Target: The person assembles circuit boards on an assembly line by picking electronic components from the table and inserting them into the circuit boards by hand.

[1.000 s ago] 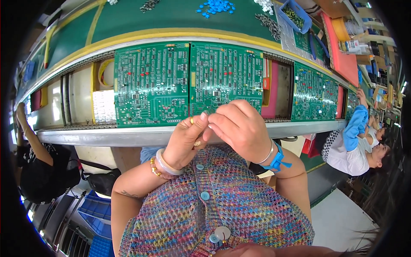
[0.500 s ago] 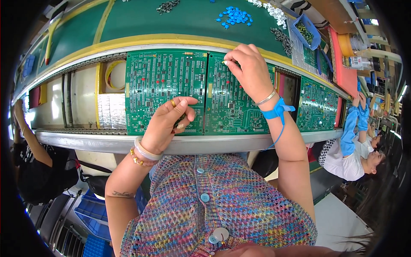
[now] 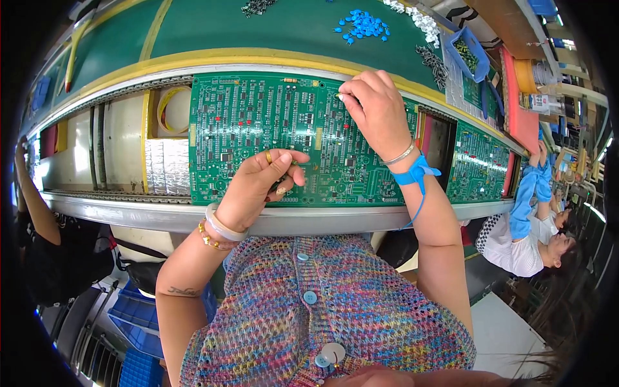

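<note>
Two green circuit boards lie side by side on the rail line in front of me: a left board (image 3: 219, 138) and a right board (image 3: 367, 164). My right hand (image 3: 380, 116) is over the far part of the right board, thumb and forefinger pinched on a small yellow-green electronic component (image 3: 339, 96). Whether its leads touch the board cannot be made out. My left hand (image 3: 261, 184) hovers over the near part of the left board, its fingers curled round several small dark and greenish components (image 3: 280, 189), mostly hidden by the fingers.
Beyond the rail, a green bench (image 3: 213, 32) carries blue disc components (image 3: 364, 27), white connectors (image 3: 419, 22) and dark leaded parts (image 3: 433, 66). A blue bin (image 3: 469, 55) of small green parts stands at right. Another board (image 3: 477, 164) lies farther right. People work at both sides.
The dark gap between the two boards no longer shows; they now appear edge to edge. My left hand has shifted slightly right, and my right hand keeps its pinch in nearly the same place.
</note>
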